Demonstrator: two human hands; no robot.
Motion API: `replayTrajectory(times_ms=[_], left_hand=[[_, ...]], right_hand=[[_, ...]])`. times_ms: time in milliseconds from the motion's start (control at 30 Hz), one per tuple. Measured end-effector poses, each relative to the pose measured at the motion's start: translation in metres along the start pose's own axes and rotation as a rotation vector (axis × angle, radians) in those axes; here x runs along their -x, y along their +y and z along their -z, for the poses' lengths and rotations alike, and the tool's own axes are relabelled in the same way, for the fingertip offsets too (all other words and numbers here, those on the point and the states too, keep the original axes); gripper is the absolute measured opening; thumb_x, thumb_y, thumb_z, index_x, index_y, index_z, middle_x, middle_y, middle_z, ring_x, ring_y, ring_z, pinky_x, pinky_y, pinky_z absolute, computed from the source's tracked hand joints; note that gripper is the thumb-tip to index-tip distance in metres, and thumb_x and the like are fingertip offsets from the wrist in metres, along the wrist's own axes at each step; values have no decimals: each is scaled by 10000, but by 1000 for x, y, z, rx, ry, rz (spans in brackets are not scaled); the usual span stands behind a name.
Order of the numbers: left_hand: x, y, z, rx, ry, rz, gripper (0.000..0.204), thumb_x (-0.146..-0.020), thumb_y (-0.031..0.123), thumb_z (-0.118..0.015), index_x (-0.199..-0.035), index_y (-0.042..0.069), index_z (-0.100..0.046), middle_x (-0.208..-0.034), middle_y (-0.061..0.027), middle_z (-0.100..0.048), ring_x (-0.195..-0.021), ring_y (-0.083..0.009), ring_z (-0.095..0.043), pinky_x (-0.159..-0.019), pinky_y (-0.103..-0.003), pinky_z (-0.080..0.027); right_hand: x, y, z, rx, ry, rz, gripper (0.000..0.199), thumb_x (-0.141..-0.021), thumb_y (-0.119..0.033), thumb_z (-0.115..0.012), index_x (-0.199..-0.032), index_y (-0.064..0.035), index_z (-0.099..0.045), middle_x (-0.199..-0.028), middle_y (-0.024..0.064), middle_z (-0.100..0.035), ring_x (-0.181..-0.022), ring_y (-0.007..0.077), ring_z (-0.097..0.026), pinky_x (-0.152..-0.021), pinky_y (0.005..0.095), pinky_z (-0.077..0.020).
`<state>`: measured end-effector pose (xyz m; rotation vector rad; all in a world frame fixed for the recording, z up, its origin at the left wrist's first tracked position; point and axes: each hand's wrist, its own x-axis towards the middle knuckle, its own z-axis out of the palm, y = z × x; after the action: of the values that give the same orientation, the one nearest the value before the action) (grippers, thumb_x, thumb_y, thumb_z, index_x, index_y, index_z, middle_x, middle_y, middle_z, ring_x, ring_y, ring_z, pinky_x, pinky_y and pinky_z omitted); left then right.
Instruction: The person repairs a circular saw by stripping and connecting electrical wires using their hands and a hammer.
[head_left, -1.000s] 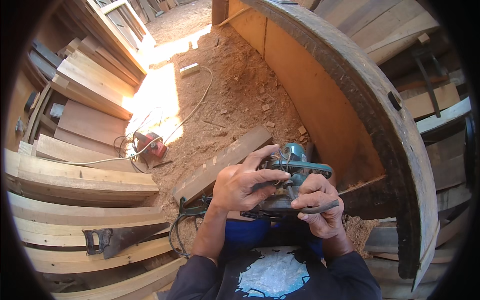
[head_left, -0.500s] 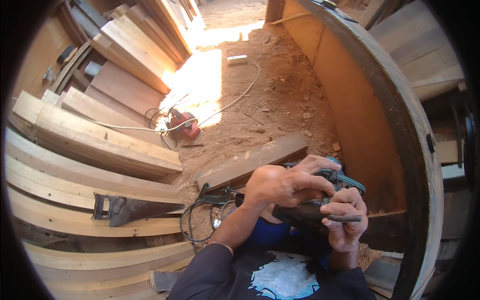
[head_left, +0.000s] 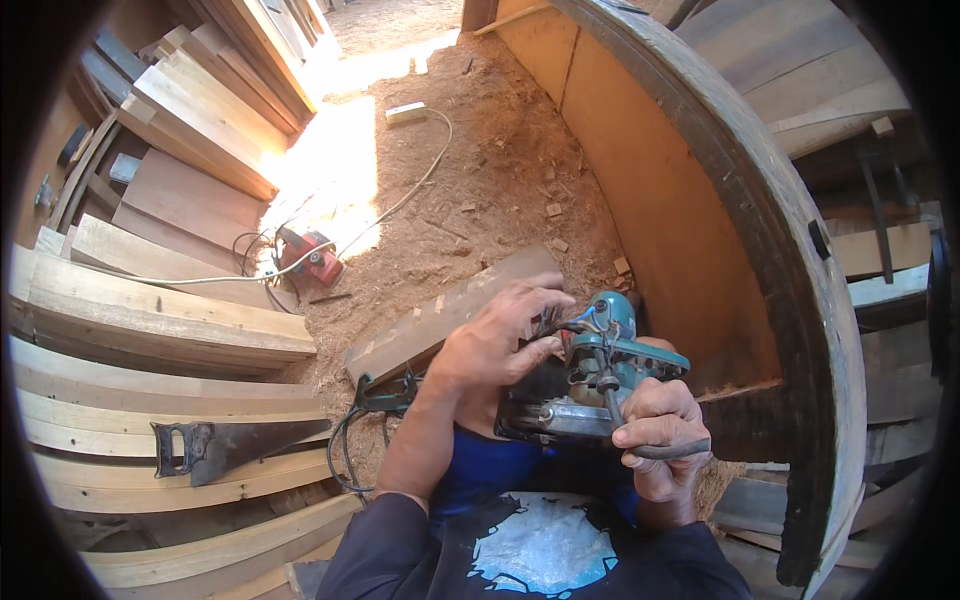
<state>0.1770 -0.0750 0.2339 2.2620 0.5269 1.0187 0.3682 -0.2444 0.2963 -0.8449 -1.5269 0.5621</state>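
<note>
A teal power tool (head_left: 625, 350) rests in my lap, with a blue wire and inner parts exposed and a metal base plate (head_left: 575, 417) facing me. My right hand (head_left: 660, 435) is closed round a dark grey, cord-like piece (head_left: 675, 450) at the tool's near right side. One end of that piece sticks out past my fingers; a grey stem runs from the fist up to the tool. My left hand (head_left: 500, 335) is at the tool's left, thumb and fingers apart. A dark part lies close to its fingertips, and whether they touch it is hard to see.
A thick timber beam (head_left: 450, 310) lies ahead on the shavings-covered floor. Stacked boards fill the left, with a handsaw (head_left: 230, 447) on them. A red power tool (head_left: 310, 257) and a pale cable (head_left: 420, 185) lie farther off. A large curved wooden panel (head_left: 690, 190) stands close on the right.
My left hand has drawn left off the tool and its fingers have spread. The tool has turned, so its wiring and base plate now show. My right hand keeps its grip.
</note>
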Motion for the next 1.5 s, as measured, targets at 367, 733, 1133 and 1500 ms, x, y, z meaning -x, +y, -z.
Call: replayTrajectory(times_ms=[367,733,1133,1500], left_hand=[[-17,-35,-10,755,-296,300,340,-1027,74,-596,-1360,18,-549,-1013,-68,-704,-886,-188,-670,-784,-324,-530],[-21,-8,-13,666,-265,153,578,-998,164,-653,-1486,73,-356,-1217,-114,-589,-1016,-159,-590,-884,-332,-494],[-48,27,-20,417,-280,-483,479,-824,248,-854,-1282,216,-719,-1457,-178,-545,-1315,-401,-525,-1079,-510,-403],[-50,31,-17,314,-287,-434,333,-786,83,-821,-1092,150,-707,-1408,-154,-547,-1225,-359,-558,-1041,-479,-459]], right_hand=[[9,5,8,-55,172,-82,277,-933,-320,-759,-954,-44,-739,-924,72,-597,-788,169,-565,-737,323,-462],[3,-2,10,-85,83,-76,262,-937,-295,-723,-913,-34,-724,-908,86,-589,-803,187,-593,-719,335,-461],[5,3,16,-142,57,-24,273,-943,-309,-719,-917,-37,-728,-904,74,-584,-785,181,-564,-739,342,-442],[6,10,10,-193,207,15,279,-970,-328,-713,-962,-50,-731,-930,60,-568,-793,174,-539,-765,351,-438]])
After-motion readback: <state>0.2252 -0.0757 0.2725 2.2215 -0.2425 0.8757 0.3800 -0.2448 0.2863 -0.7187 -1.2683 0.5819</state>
